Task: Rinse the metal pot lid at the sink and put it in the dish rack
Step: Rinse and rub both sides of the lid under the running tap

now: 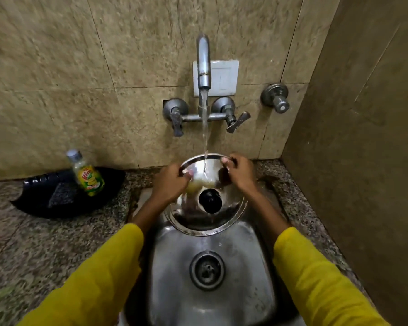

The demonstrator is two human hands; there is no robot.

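**Lid Held Under the Running Tap**

While water falls from the spout, the items are arranged as follows, left to right.

On the granite tabletop (33, 243), a black tray (45, 203) sits against the wall, carrying a dish-soap bottle (88, 175) and a dark scrub pad (61, 195); this keeps the cleaning supplies within reach but clear of the splash zone.

The left hand (169, 184) is closed on the left rim of the metal pot lid (212, 222), thumb over the upper face. Something pale and yellowish shows beside this hand (possibly a sponge or foam; blur prevents identification).

The lid is held above the sink (210, 302), knob side up, black knob (210, 200) toward the viewer. It is tilted, far edge raised toward the tap (203, 62), so that the stream (205, 130) lands on the upper face and runs off into the basin over the drain (207, 270).

The right hand (239, 171) grips the far right rim with fingers curled over the edge. Both forearms, in yellow sleeves (320, 283), converge from the lower corners, wrists slightly bent, steadying the lid on opposite sides.

No dish rack is in view.
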